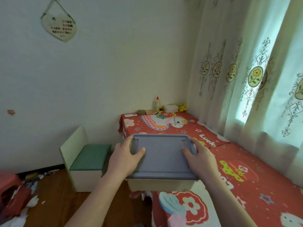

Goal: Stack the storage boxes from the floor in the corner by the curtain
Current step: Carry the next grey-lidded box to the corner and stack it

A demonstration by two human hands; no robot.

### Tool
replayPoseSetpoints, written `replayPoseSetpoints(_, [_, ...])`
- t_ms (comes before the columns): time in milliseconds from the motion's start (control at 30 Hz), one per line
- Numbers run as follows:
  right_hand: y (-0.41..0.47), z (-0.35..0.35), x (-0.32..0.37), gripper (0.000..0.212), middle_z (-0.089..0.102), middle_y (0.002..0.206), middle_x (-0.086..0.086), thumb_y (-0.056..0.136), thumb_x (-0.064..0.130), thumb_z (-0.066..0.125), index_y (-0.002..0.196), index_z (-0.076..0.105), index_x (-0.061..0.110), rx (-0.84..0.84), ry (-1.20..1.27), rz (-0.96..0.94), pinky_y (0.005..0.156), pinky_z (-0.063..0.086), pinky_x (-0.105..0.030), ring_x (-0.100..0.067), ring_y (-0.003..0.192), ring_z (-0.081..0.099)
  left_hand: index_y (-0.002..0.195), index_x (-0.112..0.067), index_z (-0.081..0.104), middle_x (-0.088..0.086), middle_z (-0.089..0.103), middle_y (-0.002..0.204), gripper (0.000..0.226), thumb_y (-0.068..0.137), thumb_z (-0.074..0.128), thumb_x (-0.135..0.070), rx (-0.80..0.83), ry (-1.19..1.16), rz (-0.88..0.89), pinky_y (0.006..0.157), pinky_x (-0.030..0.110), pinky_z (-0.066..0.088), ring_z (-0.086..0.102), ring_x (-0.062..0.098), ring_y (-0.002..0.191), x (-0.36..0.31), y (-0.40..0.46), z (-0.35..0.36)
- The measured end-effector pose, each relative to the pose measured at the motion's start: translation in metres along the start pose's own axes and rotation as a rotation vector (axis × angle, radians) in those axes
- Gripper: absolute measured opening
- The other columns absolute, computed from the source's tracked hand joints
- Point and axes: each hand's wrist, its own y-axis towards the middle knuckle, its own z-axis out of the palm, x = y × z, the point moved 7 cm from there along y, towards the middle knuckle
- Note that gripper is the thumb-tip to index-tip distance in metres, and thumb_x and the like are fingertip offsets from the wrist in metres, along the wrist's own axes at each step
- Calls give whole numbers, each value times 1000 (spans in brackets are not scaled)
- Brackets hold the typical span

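Corner by the curtain [255, 76] is being filled by a red-covered platform [262, 169], wood floor [54, 202] left beside a small green seat [89, 158], while a grey-lidded storage box [161, 158] is being held above the platform edge, left hand [126, 158] and right hand [199, 157] gripping its ends, thumbs on the lid.

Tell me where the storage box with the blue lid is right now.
In the head view, the storage box sits centre frame, held between left hand and right hand, right of the green-seated stool.
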Motion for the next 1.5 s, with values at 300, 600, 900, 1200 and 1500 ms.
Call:
replayPoseSetpoints(300, [-54,-83,-29,57,61,132,-1,88,49,61,142,48,33,-200,-46,148,93,42,-36,-26,118,57,147,-33,33,7,47,141,76,83,57,-66,120,-37,245,96,36,43,49,26,125,-77,-9,25])
replayPoseSetpoints(600, [-148,-155,-67,58,59,134,-1,88,52,61,142,50,32,-420,-141,324,93,42,-36,-25,116,57,145,-30,36,7,51,130,73,84,59,-62,320,-130,414,89,33,43,53,26,117,-137,-65,73])
replayPoseSetpoints(900, [-259,-236,-111,58,61,131,-5,88,47,64,141,51,26,-622,-210,510,91,42,-34,-26,113,57,145,-30,37,8,50,126,71,84,60,-59,554,-226,574,86,33,40,52,27,114,-209,-157,133])
replayPoseSetpoints(1200, [-379,-316,-156,61,56,126,-1,92,56,56,146,40,33,-764,-249,643,66,52,-26,-16,96,57,142,-33,39,3,50,115,68,83,62,-58,699,-312,753,83,33,44,52,21,100,-293,-278,167])
replayPoseSetpoints(1500, [-522,-421,-189,61,54,123,-4,93,55,55,147,40,31,-893,-293,761,78,54,-33,-19,101,54,142,-28,42,7,54,127,68,84,62,-57,784,-350,934,94,36,41,51,25,116,-378,-443,187])
